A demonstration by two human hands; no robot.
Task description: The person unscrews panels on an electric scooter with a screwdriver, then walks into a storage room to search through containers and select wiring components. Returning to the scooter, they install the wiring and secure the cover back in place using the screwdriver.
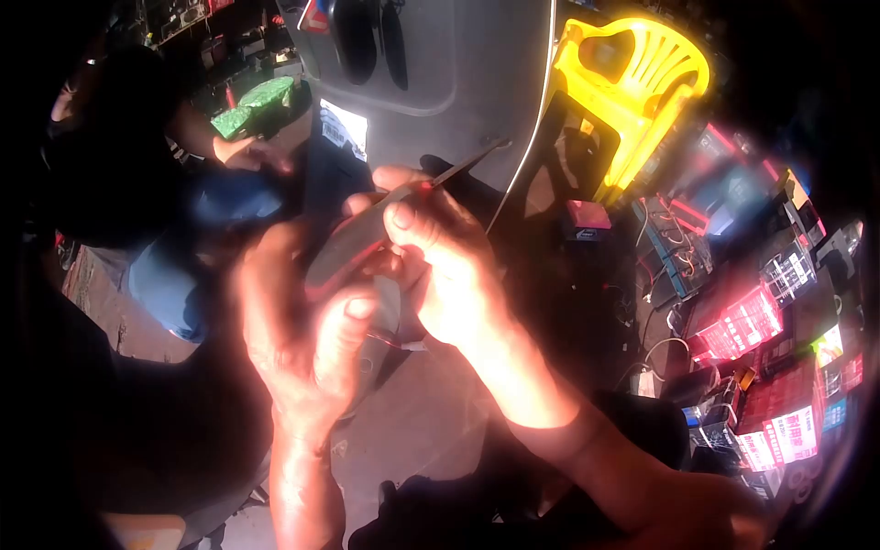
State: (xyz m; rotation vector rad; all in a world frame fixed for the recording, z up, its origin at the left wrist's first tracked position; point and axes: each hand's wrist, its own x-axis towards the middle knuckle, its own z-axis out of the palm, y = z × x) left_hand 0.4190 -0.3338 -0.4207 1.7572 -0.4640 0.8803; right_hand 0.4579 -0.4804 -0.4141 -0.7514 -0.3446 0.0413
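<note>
My right hand (449, 266) grips a long thin tool, with the thumb laid along it. The tool has a flat grey body with a red edge (344, 252) and a narrow pointed metal end (472, 163) slanting up to the right; its exact kind is unclear. Close by its lower end is my left hand (307, 325), thumb and fingers apart, the fingers somewhat blurred. I cannot tell whether it touches the tool. Below my right palm shows a pale, shiny piece (390, 302), partly covered by the fingers.
Ahead stands a grey table (495, 82) with dark objects at its far end and a white label (344, 128). A yellow plastic chair (632, 92) is behind it. Red boxes (738, 325) and cables crowd the right. Another person's hand (252, 154) is at left.
</note>
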